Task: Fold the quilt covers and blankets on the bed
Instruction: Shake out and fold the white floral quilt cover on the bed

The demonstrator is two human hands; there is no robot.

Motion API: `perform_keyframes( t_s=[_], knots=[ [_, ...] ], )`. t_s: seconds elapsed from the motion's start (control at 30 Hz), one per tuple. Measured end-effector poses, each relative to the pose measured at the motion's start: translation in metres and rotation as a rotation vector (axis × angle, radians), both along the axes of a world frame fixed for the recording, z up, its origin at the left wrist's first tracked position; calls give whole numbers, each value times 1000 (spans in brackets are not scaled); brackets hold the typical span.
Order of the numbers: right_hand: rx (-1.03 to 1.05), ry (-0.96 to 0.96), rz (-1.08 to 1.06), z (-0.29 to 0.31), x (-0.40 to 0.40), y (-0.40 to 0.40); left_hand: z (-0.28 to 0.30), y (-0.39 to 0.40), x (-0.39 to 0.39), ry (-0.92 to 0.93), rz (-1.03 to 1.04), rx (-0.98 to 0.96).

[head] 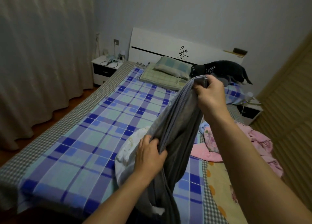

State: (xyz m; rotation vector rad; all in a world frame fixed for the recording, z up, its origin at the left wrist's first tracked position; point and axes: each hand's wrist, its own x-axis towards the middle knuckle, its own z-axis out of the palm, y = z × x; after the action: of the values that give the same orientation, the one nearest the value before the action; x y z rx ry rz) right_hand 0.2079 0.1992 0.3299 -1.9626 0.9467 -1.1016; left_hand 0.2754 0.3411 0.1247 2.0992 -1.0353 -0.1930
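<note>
A single head-worn wide-angle view looks forward and down from near the foot of the blue plaid-sheeted bed [94, 122], toward the white headboard [168, 49].

Beige curtain [42, 63], white nightstand [105, 68] with a cable, white headboard [168, 49] — flower motif, plaid pillow [173, 66]

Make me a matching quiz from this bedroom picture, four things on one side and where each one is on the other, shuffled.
Things:
1. grey checked blanket
2. crumpled pink blanket
3. green plaid pillow
4. white bedside cabinet

Places:
A. by the headboard
B. beside the curtain
C. held up in both hands
D. right side of the bed

Pairs: 1-C, 2-D, 3-A, 4-B
</note>
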Motion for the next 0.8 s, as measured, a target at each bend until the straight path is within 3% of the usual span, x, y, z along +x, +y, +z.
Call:
perform_keyframes(
  t_s=[0.1,0.2,0.33,0.5,0.67,0.8],
  knots=[
    [-3,-3,-5,-1,-5,-2,-5,11,0,19,-78,-134],
    [-7,-4,19,-2,-7,0,0,14,-3,107,-5,-161],
    [-27,-16,56,-3,-6,7,13,4,3,-119,170,-67],
    [-96,21,-53,-2,-1,2,10,24,-4,-263,91,-66],
    [-154,120,-95,5,1,-12,21,69,-2,-113,-170,-228],
    [-103,56,80,8,4,-9,25,67,16,-3,-46,-312]
  ],
)
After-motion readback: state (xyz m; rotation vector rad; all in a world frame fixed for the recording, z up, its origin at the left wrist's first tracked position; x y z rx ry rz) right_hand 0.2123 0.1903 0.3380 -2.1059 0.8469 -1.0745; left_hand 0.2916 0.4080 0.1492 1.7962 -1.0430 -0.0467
